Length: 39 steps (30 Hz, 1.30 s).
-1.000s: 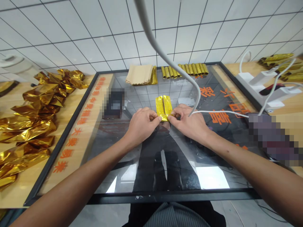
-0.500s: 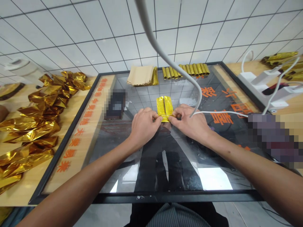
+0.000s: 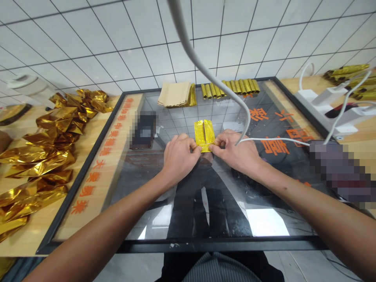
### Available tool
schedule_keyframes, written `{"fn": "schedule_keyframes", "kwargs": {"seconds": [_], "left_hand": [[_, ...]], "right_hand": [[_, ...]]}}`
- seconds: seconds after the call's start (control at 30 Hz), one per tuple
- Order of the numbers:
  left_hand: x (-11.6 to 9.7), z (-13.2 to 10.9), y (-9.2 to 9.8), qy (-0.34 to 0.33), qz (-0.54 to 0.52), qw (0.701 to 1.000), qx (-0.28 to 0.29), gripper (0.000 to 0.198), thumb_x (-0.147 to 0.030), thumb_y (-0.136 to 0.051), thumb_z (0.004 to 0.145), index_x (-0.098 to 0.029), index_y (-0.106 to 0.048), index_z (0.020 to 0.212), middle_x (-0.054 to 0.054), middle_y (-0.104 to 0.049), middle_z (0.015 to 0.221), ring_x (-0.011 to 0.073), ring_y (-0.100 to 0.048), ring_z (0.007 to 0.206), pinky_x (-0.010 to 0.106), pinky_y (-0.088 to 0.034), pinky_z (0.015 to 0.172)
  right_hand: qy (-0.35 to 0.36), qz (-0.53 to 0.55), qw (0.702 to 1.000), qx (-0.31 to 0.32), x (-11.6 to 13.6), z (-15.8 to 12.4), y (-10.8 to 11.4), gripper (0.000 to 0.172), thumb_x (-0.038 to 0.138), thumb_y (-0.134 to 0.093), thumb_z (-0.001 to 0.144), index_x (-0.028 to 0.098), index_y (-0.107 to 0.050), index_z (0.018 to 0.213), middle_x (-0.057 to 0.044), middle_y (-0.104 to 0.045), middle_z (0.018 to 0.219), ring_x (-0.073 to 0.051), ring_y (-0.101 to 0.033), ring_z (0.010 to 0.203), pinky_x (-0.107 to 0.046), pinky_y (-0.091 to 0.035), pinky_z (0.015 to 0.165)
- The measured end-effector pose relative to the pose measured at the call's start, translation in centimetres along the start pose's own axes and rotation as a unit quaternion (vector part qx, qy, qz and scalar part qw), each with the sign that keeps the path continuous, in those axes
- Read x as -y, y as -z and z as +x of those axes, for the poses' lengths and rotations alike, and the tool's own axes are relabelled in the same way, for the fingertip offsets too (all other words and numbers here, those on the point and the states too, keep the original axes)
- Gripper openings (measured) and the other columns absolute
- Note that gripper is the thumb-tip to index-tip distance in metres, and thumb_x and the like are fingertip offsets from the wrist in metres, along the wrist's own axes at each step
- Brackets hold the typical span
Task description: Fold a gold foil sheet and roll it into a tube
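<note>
Pinching the near fold of the gold foil (image 3: 200, 133), my left hand (image 3: 179, 156) and right hand (image 3: 238, 152) barely shift, apparently creasing it

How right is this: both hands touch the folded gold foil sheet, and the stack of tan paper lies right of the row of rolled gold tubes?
Almost: the head view shows the stack of tan paper lying left of the row of rolled gold tubes. The left hand and right hand do touch the folded gold foil sheet.
</note>
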<state>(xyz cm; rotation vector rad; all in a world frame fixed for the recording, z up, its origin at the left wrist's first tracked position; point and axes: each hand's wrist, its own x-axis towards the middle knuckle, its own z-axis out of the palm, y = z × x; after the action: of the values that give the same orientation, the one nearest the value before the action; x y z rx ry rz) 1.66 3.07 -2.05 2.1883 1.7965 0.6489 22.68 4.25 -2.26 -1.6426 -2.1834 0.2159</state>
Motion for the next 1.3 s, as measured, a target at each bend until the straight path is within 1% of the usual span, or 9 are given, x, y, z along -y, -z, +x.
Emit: {"fn": "schedule_keyframes", "kwargs": {"seconds": [0.23,0.47,0.77,0.87,0.97,1.07,1.17,1.23,1.3], "left_hand": [[0.19,-0.11,-0.21,-0.01,0.002,1.0,-0.008,0.026,-0.028,-0.07,0.093,-0.022,-0.057,0.071,0.003,-0.064,0.087,0.025,-0.057,0.091,0.04,-0.045,0.081],[0.3,-0.22,-0.1,-0.01,-0.001,1.0,-0.011,0.013,-0.021,-0.068,0.093,-0.024,-0.058,0.085,0.002,-0.065,0.09,0.0244,-0.058,0.094,0.039,-0.043,0.08],[0.48,-0.44,-0.18,-0.024,-0.004,1.0,-0.015,0.014,-0.021,-0.068,0.095,-0.024,-0.058,0.087,0.001,-0.065,0.092,0.0238,-0.058,0.094,0.037,-0.039,0.078],[0.57,-0.54,-0.24,-0.071,0.007,0.997,-0.021,0.006,-0.019,-0.064,0.098,-0.024,-0.063,0.096,0.003,-0.065,0.099,0.0244,-0.057,0.098,0.038,-0.042,0.081],[0.52,-0.5,-0.4,-0.153,0.025,0.988,-0.02,0.02,-0.015,-0.053,0.103,-0.024,-0.07,0.108,0.006,-0.064,0.108,0.0251,-0.054,0.101,0.039,-0.044,0.085],[0.46,-0.35,-0.63,-0.217,0.032,0.976,0.007,0.034,-0.013,-0.041,0.107,-0.023,-0.074,0.103,0.007,-0.064,0.109,0.0247,-0.053,0.1,0.038,-0.046,0.086],[0.55,-0.21,-0.67,-0.261,0.044,0.964,0.04,0.039,-0.012,-0.037,0.109,-0.02,-0.075,0.102,0.008,-0.065,0.103,0.0245,-0.054,0.097,0.038,-0.046,0.087],[0.67,-0.2,-0.48,-0.28,0.065,0.956,0.059,0.04,-0.012,-0.036,0.109,-0.019,-0.075,0.107,0.008,-0.067,0.102,0.0247,-0.055,0.096,0.038,-0.047,0.088],[0.82,-0.26,-0.18,-0.304,0.094,0.945,0.076,0.04,-0.012,-0.035,0.11,-0.017,-0.073,0.117,0.009,-0.068,0.107,0.0253,-0.057,0.097,0.039,-0.048,0.089]], "right_hand": [[-0.006,0.02,1.0,-0.001,0.07,0.08,0.23,0.018,0.039,-0.074,0.092,0.025,-0.066,0.083,-0.003,-0.072,0.091,-0.023,-0.065,0.081,-0.035,-0.04,0.071],[-0.014,0.044,0.999,0.0,0.0,0.12,0.15,0.016,0.037,-0.073,0.091,0.025,-0.062,0.089,-0.002,-0.073,0.092,-0.022,-0.066,0.081,-0.033,-0.038,0.069],[-0.016,0.043,0.999,0.001,-0.21,0.1,0.03,0.017,0.038,-0.074,0.09,0.025,-0.062,0.092,-0.002,-0.074,0.093,-0.023,-0.067,0.083,-0.033,-0.037,0.068],[-0.013,0.04,0.999,0.0,-0.18,0.08,0.05,0.017,0.038,-0.073,0.09,0.025,-0.063,0.093,-0.003,-0.075,0.095,-0.023,-0.068,0.084,-0.033,-0.038,0.069],[-0.011,0.033,0.999,-0.002,-0.09,0.07,0.09,0.017,0.039,-0.072,0.092,0.025,-0.063,0.094,-0.003,-0.076,0.096,-0.024,-0.068,0.084,-0.034,-0.039,0.07],[-0.012,0.034,0.999,-0.002,0.0,0.05,0.11,0.016,0.039,-0.071,0.093,0.025,-0.063,0.095,-0.004,-0.076,0.096,-0.024,-0.068,0.084,-0.034,-0.039,0.069],[-0.013,0.036,0.999,-0.002,0.06,0.0,0.05,0.016,0.038,-0.072,0.092,0.025,-0.063,0.094,-0.004,-0.076,0.095,-0.024,-0.069,0.084,-0.034,-0.039,0.069],[-0.011,0.035,0.999,-0.003,0.04,-0.03,-0.03,0.015,0.037,-0.071,0.092,0.025,-0.063,0.095,-0.004,-0.075,0.095,-0.024,-0.069,0.084,-0.034,-0.04,0.069],[-0.007,0.037,0.999,-0.004,-0.09,0.0,-0.05,0.014,0.036,-0.071,0.092,0.025,-0.063,0.094,-0.004,-0.074,0.095,-0.024,-0.068,0.085,-0.034,-0.041,0.071]]}}
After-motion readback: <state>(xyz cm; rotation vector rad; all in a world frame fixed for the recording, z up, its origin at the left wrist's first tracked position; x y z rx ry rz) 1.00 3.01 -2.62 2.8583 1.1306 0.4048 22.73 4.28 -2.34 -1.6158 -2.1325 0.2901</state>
